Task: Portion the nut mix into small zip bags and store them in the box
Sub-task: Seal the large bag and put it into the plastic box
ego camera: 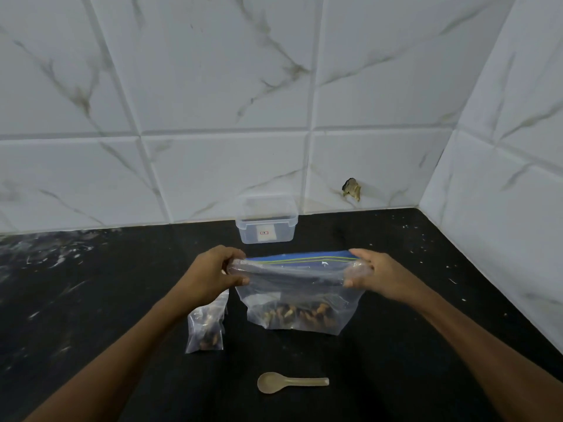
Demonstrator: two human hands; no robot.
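A large clear zip bag (300, 295) with a blue zip strip stands on the black counter, nut mix lying in its bottom. My left hand (214, 274) grips the bag's top left corner and my right hand (373, 274) grips its top right corner, holding the mouth between them. A small zip bag (207, 325) with nuts inside lies on the counter under my left wrist. A clear plastic box (266, 220), lid off, stands against the tiled wall behind the large bag. A pale plastic spoon (289, 382) lies in front of the bag, handle pointing right.
The black counter (411, 345) runs into a corner, with white marble-pattern tiled walls at the back and right. A small dark chipped spot (352, 188) marks the back wall right of the box.
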